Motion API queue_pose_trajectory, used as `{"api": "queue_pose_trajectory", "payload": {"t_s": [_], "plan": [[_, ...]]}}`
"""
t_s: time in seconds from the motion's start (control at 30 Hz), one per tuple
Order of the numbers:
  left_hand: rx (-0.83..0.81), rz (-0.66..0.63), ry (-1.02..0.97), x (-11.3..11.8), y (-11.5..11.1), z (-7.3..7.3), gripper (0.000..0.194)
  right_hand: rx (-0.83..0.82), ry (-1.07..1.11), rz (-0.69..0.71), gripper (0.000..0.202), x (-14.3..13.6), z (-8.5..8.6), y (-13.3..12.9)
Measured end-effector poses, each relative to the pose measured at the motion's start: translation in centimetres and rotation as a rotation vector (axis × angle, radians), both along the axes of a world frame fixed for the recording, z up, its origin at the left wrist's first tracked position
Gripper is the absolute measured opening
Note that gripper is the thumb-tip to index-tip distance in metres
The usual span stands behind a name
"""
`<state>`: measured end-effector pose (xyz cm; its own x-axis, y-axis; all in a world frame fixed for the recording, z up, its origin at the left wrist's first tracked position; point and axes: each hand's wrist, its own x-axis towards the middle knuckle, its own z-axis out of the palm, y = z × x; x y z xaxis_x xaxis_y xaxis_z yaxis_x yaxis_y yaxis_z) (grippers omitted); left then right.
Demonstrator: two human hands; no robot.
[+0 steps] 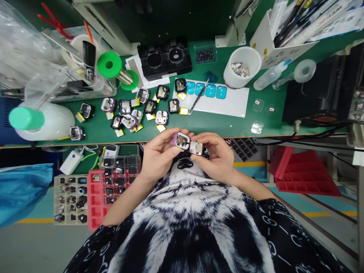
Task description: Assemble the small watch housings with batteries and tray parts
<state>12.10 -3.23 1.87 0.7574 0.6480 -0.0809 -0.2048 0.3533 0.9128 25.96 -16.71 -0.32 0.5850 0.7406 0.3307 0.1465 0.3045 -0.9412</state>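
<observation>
My left hand [160,153] is closed around a purple-framed watch case [182,141], its open side with the inner parts facing up. In my right hand [215,156], thumb and fingers pinch a small silvery-white flat part [196,147], which lies right beside the case; whether the two are joined I cannot tell. Both hands are just in front of the bench edge, close to my body. Beyond them on the green bench lie several open watch cases [149,107], black and purple, many with yellow-ended batteries [184,111] hanging out. A pair of tweezers [198,96] rests on a white sheet [236,102] with blue stickers [210,91].
At the back stand a solder spool [109,65], a black fixture [165,58], a screw box [205,54] and a white cup [242,67]. A white bottle [54,123] is at the left. Below the bench are compartment trays [95,204] and a red tray [305,172].
</observation>
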Motion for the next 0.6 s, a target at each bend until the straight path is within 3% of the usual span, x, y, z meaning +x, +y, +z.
{"api": "queue_pose_trajectory", "payload": {"t_s": [0.23, 0.37, 0.47, 0.6], "plan": [[-0.179, -0.073, -0.001, -0.1, 0.9, -0.1, 0.04, 0.001, 0.194, 0.049, 0.038, 0.4, 0.9, 0.1], [-0.18, -0.071, 0.033, 0.0, 1.3, -0.3, 0.04, -0.05, 0.201, -0.018, 0.037, 1.5, 0.9, 0.1], [-0.005, -0.007, 0.07, 0.6, 1.9, -0.4, 0.039, -0.081, 0.182, -0.083, 0.037, 2.7, 0.4, 0.0], [0.394, 0.103, 0.142, 1.8, 2.9, -0.7, 0.042, -0.084, 0.137, -0.163, 0.036, 4.5, -1.0, 0.3]]}}
